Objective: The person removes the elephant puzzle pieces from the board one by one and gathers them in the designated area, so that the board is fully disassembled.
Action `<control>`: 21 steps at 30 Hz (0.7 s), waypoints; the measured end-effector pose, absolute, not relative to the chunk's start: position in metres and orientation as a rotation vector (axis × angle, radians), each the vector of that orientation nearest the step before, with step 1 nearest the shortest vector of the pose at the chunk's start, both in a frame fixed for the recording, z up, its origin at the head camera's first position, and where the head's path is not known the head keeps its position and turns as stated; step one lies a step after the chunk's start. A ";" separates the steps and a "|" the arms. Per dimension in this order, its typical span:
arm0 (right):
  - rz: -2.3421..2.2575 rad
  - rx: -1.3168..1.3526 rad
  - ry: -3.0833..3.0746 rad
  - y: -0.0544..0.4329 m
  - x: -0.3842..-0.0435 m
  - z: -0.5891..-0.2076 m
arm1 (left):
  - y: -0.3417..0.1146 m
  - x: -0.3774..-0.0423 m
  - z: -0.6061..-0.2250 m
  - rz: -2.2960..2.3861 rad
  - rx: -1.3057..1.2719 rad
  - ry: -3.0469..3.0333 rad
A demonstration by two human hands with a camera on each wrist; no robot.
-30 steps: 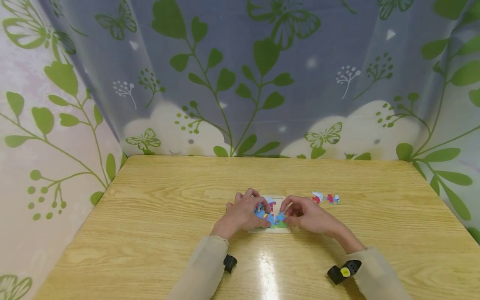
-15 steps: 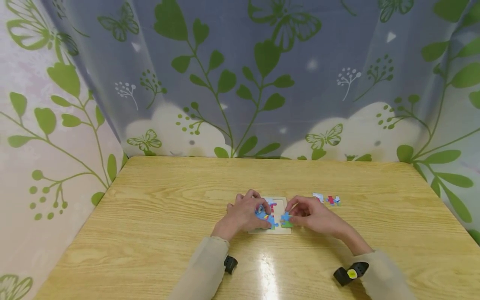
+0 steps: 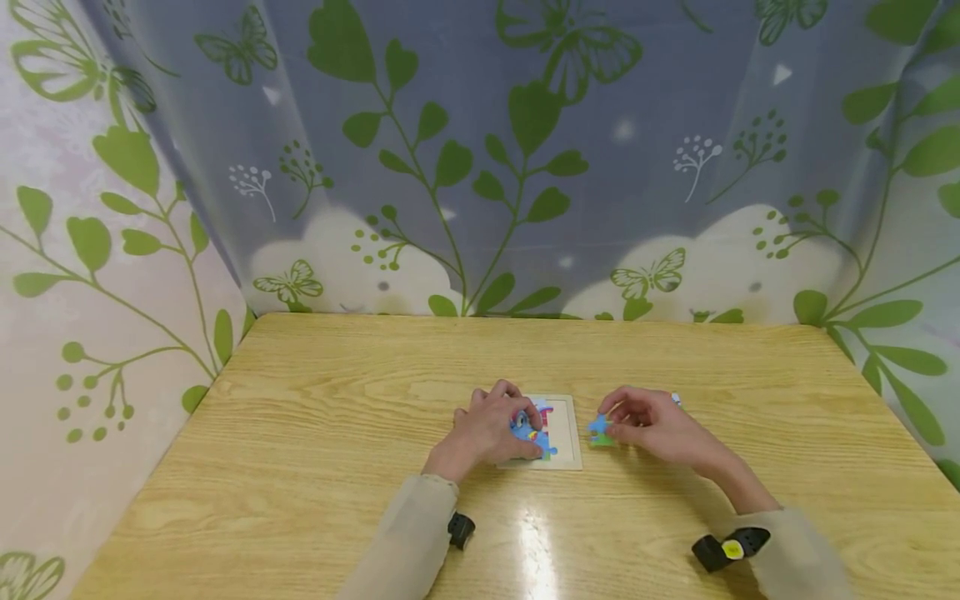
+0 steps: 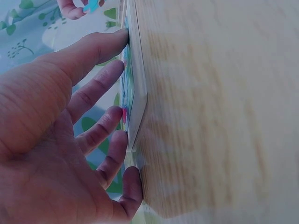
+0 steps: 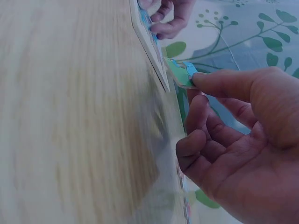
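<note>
A wooden puzzle board point(image 3: 576, 433) with a pale raised frame lies on the table, its left part filled with blue and red joined pieces point(image 3: 542, 442). My left hand point(image 3: 487, 425) rests on that filled part, thumb and fingertips touching it from above and partly covering the picture. In the left wrist view its fingers are spread and gently bent along the board point(image 4: 138, 93). To the right of the frame, my right hand point(image 3: 660, 423) pinches a blue and green puzzle piece point(image 3: 600, 430) between thumb and fingers. In the right wrist view that piece point(image 5: 180, 74) is tilted, near the board's edge.
Behind my right hand, part of a loose puzzle piece point(image 3: 677, 398) shows; other loose pieces there are hidden in the head view. The wooden table point(image 3: 360, 358) ends at a patterned curtain point(image 3: 465, 167) at the back and sides.
My right hand has drawn the blue and green puzzle piece rightward, out of the board and past its frame, baring the board's right part. My left hand has stayed in place.
</note>
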State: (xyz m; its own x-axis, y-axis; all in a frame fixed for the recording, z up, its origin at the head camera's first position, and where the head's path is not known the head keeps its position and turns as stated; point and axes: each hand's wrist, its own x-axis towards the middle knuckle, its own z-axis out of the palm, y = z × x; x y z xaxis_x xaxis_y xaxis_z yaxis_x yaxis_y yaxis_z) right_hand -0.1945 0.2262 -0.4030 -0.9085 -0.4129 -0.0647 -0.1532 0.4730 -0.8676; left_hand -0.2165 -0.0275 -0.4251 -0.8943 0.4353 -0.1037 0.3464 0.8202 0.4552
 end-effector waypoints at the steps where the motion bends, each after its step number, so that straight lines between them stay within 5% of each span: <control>1: -1.404 -0.482 2.465 0.228 -0.194 -0.402 | -0.028 -0.216 -0.425 0.643 0.608 2.802; 21: -1.426 -0.415 2.588 0.283 -0.202 -0.429 | -0.028 -0.218 -0.427 0.664 0.626 2.803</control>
State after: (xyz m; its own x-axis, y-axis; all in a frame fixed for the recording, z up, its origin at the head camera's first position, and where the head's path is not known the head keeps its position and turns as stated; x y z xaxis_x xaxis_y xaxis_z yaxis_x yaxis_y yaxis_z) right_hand -0.2023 0.2828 -0.4293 -0.9493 -0.3145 -0.0036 -0.1649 0.5075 -0.8457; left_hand -0.2176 -0.0282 -0.4271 -0.8920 0.4433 -0.0885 0.3565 0.8102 0.4653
